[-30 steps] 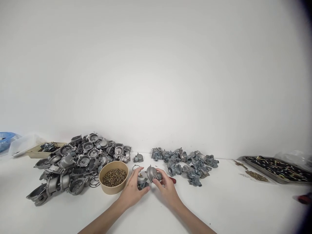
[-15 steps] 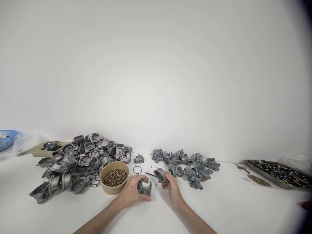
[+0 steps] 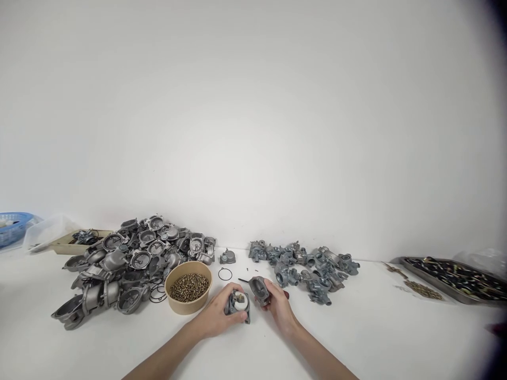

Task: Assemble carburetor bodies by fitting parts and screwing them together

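Observation:
My left hand (image 3: 216, 316) is closed around a grey carburetor body (image 3: 247, 306), its white float (image 3: 241, 302) facing up and toward the right. A grey float bowl (image 3: 259, 291) is gripped in my right hand (image 3: 280, 309), tilted with its hollow side toward the left. The two parts are apart, with a small gap between them. Behind the bowl runs a screwdriver; its dark shaft (image 3: 243, 280) points left and the end of its dark red handle (image 3: 286, 294) shows past my fingers. I cannot tell whether it is held or lies on the table.
Left, a paper tub (image 3: 186, 309) of brass screws stands before a heap of float bowls (image 3: 114, 259). A rubber ring (image 3: 225, 274) and a lone float bowl (image 3: 227, 257) lie ahead. Carburetor bodies (image 3: 287, 274) are piled right; beyond are brass parts (image 3: 423, 290) and a metal tray (image 3: 459, 298).
The float bowl has turned to show more of its hollow side, and the screwdriver handle has come into sight. The carburetor body has tilted slightly to the right.

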Available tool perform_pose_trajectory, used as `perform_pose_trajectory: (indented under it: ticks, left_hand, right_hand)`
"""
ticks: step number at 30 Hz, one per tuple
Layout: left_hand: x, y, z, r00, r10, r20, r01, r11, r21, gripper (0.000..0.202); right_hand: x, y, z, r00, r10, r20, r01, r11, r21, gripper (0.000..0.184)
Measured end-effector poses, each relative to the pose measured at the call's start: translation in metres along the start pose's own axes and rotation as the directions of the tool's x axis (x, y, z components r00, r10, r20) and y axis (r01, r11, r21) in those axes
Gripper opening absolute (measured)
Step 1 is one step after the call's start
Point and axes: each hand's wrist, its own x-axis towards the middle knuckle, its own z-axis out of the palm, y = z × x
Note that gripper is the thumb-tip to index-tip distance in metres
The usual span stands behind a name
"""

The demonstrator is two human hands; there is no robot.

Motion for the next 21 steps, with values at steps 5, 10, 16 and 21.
perform_pose_trajectory:
  ticks: [5, 10, 16, 21]
  left_hand:
    - [0.001, -0.002, -0.001, 0.997, -0.079, -0.002, 0.079, 0.996, -0.052, 0.052]
    - [0.005, -0.006, 0.0, 0.993, -0.12, -0.001, 0.12, 0.992, -0.04, 0.045]
    - [0.009, -0.012, -0.003, 0.994, -0.099, -0.035, 0.098, 0.995, -0.018, 0.056]
    - [0.01, -0.02, -0.006, 0.989, -0.143, -0.039, 0.14, 0.987, -0.073, 0.079]
  right_hand:
    - [-0.002, -0.003, 0.001, 1.0, 0.001, 0.01, 0.0, 1.0, -0.029, 0.038]
    - [-0.007, -0.01, 0.005, 0.999, -0.043, 0.014, 0.045, 0.989, -0.138, 0.042]
    - [-0.008, -0.018, 0.003, 0.986, -0.167, -0.001, 0.157, 0.928, -0.338, 0.049]
    - [-0.002, -0.015, -0.002, 0.976, -0.216, -0.036, 0.184, 0.898, -0.4, 0.058]
